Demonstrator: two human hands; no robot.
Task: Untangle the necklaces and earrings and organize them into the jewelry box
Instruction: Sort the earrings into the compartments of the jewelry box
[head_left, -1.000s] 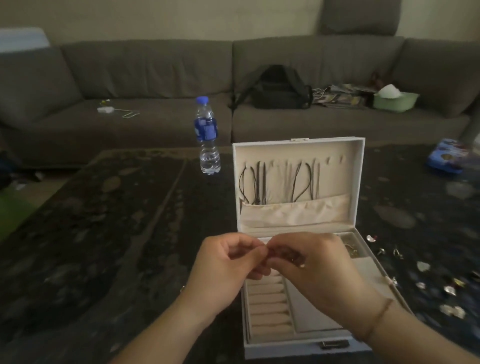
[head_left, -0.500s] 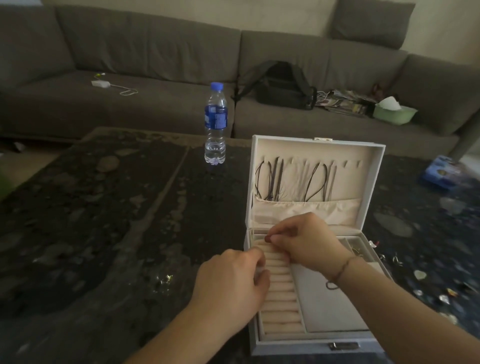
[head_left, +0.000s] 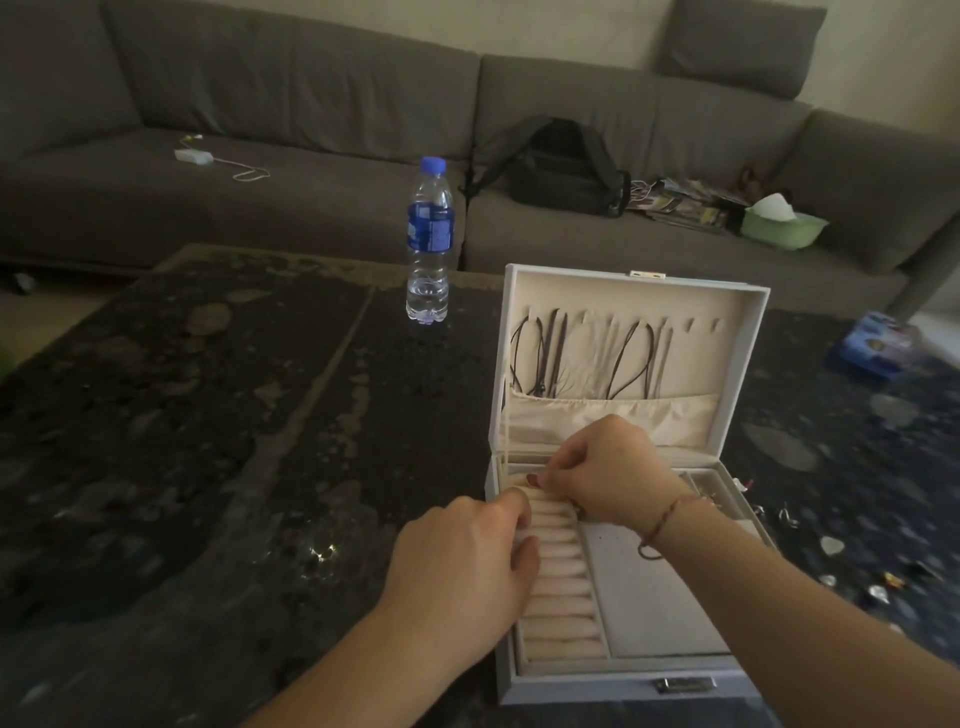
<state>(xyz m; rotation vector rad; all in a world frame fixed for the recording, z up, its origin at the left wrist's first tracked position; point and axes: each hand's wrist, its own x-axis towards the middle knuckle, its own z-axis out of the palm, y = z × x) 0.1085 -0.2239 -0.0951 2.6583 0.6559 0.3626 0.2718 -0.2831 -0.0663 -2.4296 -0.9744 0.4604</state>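
The white jewelry box (head_left: 613, 688) stands open on the dark table. Several dark cord necklaces (head_left: 540, 358) hang from hooks inside its upright lid (head_left: 748, 332), above a cream pocket. At the left of the tray lie the cream ring rolls (head_left: 561, 597). My left hand (head_left: 462, 566) is at their left edge, thumb and forefinger curled round the end of one roll. My right hand (head_left: 608, 473) is at the top rolls, fingertips pinched together on a small piece of jewelry that I cannot make out. Loose earrings (head_left: 831, 545) lie on the table right of the box.
A water bottle (head_left: 428, 244) stands on the table behind and left of the box. A blue packet (head_left: 872, 345) lies at the far right. The grey sofa (head_left: 260, 104) behind carries a black bag (head_left: 566, 166), magazines, a green bowl (head_left: 784, 228) and a charger.
Both hands came down from in front of the lid onto the ring rolls. My left hand let go of the small piece and went to the rolls' left edge.
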